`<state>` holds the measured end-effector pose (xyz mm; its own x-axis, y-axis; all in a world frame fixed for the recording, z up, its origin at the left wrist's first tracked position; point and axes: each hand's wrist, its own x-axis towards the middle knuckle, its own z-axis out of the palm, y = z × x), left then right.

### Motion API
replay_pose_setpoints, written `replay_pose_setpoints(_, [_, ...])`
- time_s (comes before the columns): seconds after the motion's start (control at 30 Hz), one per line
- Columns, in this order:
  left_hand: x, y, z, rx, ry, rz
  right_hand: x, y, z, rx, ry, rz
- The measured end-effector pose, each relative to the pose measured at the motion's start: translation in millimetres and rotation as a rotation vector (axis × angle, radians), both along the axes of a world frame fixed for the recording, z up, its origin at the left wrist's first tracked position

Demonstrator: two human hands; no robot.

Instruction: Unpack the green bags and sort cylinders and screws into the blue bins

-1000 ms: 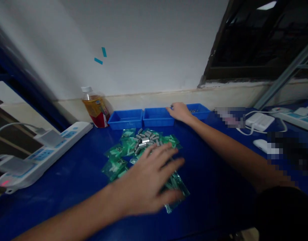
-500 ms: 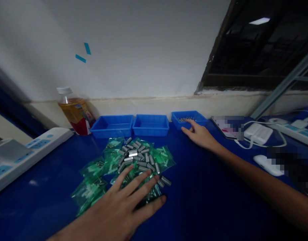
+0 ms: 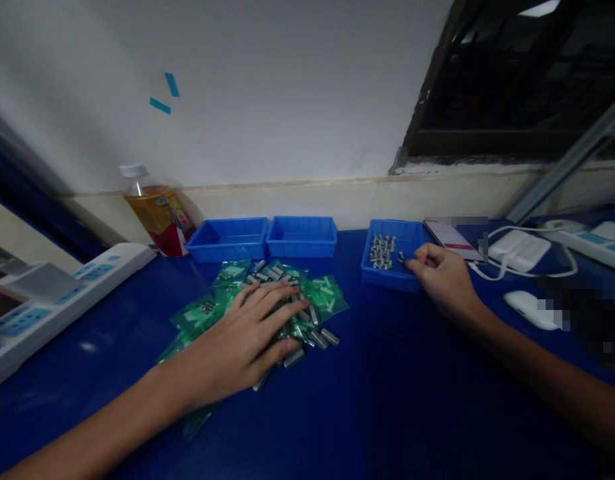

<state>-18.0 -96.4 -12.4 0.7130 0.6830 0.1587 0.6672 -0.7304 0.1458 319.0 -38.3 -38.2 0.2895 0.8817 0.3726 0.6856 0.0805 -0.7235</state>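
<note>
My left hand [image 3: 250, 330] lies palm down, fingers stretched out, over a pile of metal cylinders [image 3: 315, 320] and green plastic bags [image 3: 197, 317] with small parts in them. It covers part of the pile. At the right, my right hand [image 3: 445, 277] has its fingers pinched together at the right side of a blue tray [image 3: 387, 277]. Small metal screws [image 3: 381, 250] fill the left part of that tray. A single screw [image 3: 400, 257] lies close to the fingertips. What the pinch holds, if anything, is hidden.
Two more blue trays, a left one [image 3: 227, 252] and a middle one [image 3: 301, 248], stand by the wall beside a drink bottle [image 3: 162, 217]. Power strips [image 3: 67, 300] flank the table. A phone [image 3: 452, 240], white charger [image 3: 520, 252] and white mouse-like object [image 3: 530, 310] lie right.
The screw tray has shifted right and turned. My right hand has moved right and closed its fingers at the tray's side. My left hand has slid forward over the pile.
</note>
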Motion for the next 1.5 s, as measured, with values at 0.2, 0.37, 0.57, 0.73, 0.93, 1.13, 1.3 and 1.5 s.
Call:
replay_pose_setpoints(0.2, [-2, 12, -4.4, 0.058, -0.209, 0.16, -37, -27, 28.8, 0.103, -0.035, 0.071])
replay_pose_setpoints(0.37, [-20, 13, -9.3, 0.06, -0.277, 0.291, -64, -26, 40.8, 0.283, -0.155, 0.177])
replay_pose_setpoints(0.57, [-28, 12, -17.3, 0.019, -0.267, 0.268, -95, -15, 50.5, 0.396, -0.193, 0.293])
replay_pose_setpoints(0.73, [-27, 11, -21.0, 0.02, -0.263, 0.276, -118, -1, 53.6, 0.458, -0.32, 0.413])
replay_pose_setpoints(0.93, [-28, 11, -22.3, 0.032, -0.271, 0.305, -140, 6, 52.9, 0.443, -0.525, 0.495])
replay_pose_setpoints(1.13, [-27, 11, -22.3, 0.047, -0.262, 0.303, -147, 8, 48.8, 0.453, -0.663, 0.513])
replay_pose_setpoints(1.3, [-26, 10, -21.7, 0.033, -0.248, 0.305, -145, 6, 45.8, 0.505, -0.777, 0.517])
replay_pose_setpoints(1.5, [-24, 8, -25.3, 0.016, -0.299, 0.398, -145, 2, 46.6, 0.515, -0.862, 0.546])
